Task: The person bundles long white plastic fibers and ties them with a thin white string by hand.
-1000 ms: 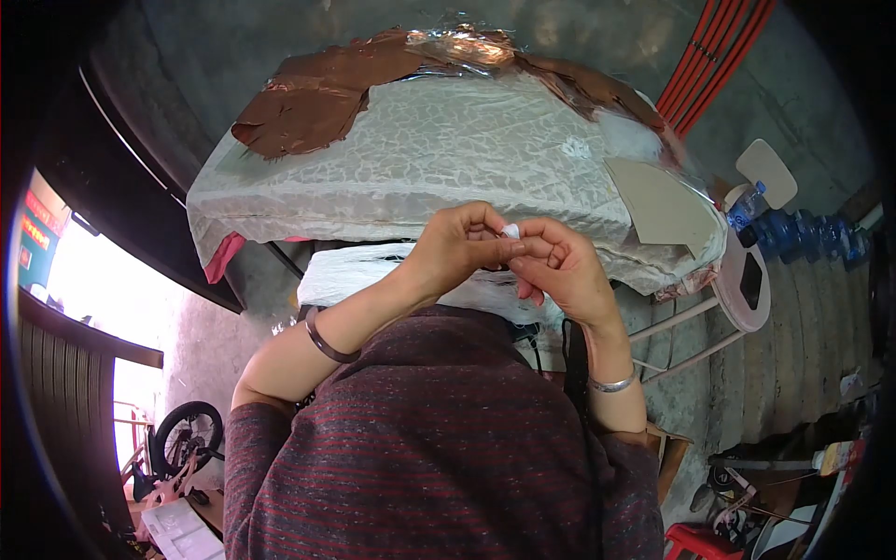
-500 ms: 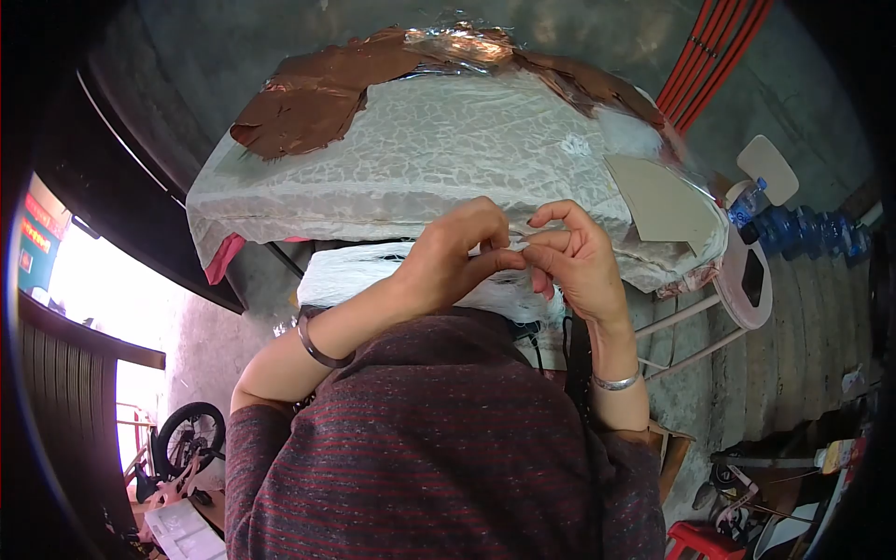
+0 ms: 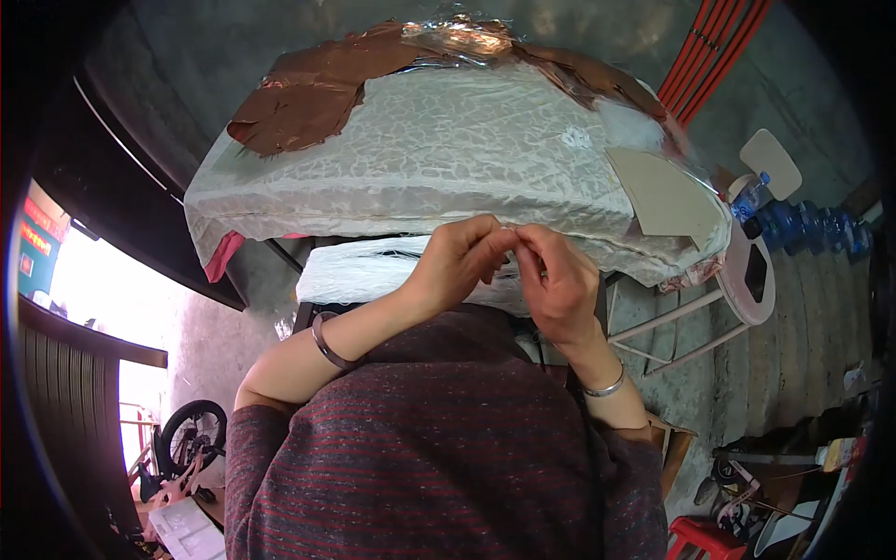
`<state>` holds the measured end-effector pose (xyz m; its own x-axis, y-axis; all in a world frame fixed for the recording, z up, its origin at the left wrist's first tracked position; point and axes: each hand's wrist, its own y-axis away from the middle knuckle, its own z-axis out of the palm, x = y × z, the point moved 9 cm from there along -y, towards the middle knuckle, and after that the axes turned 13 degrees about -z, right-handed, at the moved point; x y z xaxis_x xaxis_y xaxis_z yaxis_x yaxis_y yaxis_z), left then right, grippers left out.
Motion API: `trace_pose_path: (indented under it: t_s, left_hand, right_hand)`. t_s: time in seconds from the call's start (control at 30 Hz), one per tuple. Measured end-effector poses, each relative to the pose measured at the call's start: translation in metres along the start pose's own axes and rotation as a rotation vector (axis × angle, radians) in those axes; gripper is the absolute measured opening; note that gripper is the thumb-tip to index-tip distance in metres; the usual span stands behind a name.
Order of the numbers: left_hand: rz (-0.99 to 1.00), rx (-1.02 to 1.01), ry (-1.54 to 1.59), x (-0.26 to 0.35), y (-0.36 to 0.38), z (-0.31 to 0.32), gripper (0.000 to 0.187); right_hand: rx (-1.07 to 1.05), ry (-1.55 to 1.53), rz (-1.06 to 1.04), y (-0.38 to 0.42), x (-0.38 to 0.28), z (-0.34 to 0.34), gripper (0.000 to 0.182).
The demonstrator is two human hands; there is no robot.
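My left hand (image 3: 459, 262) is closed in a pinch, its fingertips meeting those of my right hand (image 3: 560, 283), which is pinched too. Between the fingertips is a tiny pale bit, too small to make out. Both hands are just in front of the near edge of a table covered with a white patterned cloth (image 3: 448, 140). Below and behind them, a bundle of white thread (image 3: 359, 273) lies across my lap area, partly hidden by my hands and wrists.
Brown sheets (image 3: 299, 117) and crinkled clear plastic (image 3: 457, 42) lie along the table's far side. A grey-beige card (image 3: 665, 196) rests at its right. Beyond are a stool (image 3: 747, 280), blue bottles (image 3: 812, 227) and a red stool (image 3: 707, 539).
My right hand has turned inward and its raised fingers have folded down. My left hand has shifted slightly, and the fingertips of both hands have come together a little higher.
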<state>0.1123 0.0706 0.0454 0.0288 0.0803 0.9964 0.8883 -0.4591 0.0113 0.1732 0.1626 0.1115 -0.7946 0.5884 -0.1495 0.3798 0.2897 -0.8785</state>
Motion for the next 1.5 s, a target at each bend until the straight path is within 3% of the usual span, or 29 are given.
trace_pose_path:
  t_s: [0.13,0.23,0.47,0.67,0.73,0.83,0.9,0.97,1.13,1.2,1.27,1.33,1.5]
  left_hand:
    - [0.101,0.155,-0.009,0.013,-0.001,-0.012,0.025]
    - [0.1,0.134,0.013,0.014,-0.003,-0.01,0.024]
    - [0.071,0.076,-0.032,0.01,-0.03,-0.015,0.013]
    - [-0.101,0.11,0.007,-0.01,-0.104,-0.036,0.003]
    - [-0.102,0.127,-0.038,-0.014,-0.135,-0.039,0.003]
    - [-0.081,0.203,-0.12,-0.025,-0.191,-0.043,0.008]
    - [-0.059,0.257,-0.158,-0.024,-0.223,-0.041,0.011]
    - [-0.025,0.31,-0.133,-0.014,-0.246,-0.036,0.025]
    - [-0.065,0.23,-0.216,0.008,-0.269,-0.009,0.047]
    - [-0.084,0.193,-0.233,0.005,-0.268,-0.002,0.052]
    - [0.046,0.192,-0.398,0.011,-0.26,0.003,0.055]
    - [0.025,0.177,-0.419,0.01,-0.241,0.007,0.054]
    - [0.108,0.119,-0.465,0.004,-0.206,0.019,0.048]
  right_hand:
    - [0.059,-0.064,0.068,0.001,0.007,-0.003,0.016]
    - [0.056,-0.028,-0.024,-0.003,0.001,-0.006,0.017]
    - [0.01,0.009,-0.006,0.001,0.027,-0.011,0.015]
    - [0.177,-0.023,0.248,0.007,0.063,-0.058,0.013]
    - [0.296,-0.08,0.352,0.014,0.076,-0.074,0.012]
    - [0.291,-0.081,0.41,0.02,0.09,-0.08,0.013]
    - [0.209,-0.022,0.445,0.029,0.104,-0.076,0.012]
    - [-0.161,-0.102,0.623,0.047,0.127,-0.038,0.012]
    - [-0.609,-0.19,0.516,0.123,0.169,0.06,0.018]
    - [-0.613,-0.208,0.48,0.155,0.183,0.083,0.02]
    - [-0.616,-0.227,0.445,0.159,0.183,0.088,0.021]
    - [-0.661,-0.43,0.694,0.18,0.19,0.101,0.022]
    - [-0.745,-0.456,0.832,0.206,0.202,0.111,0.016]
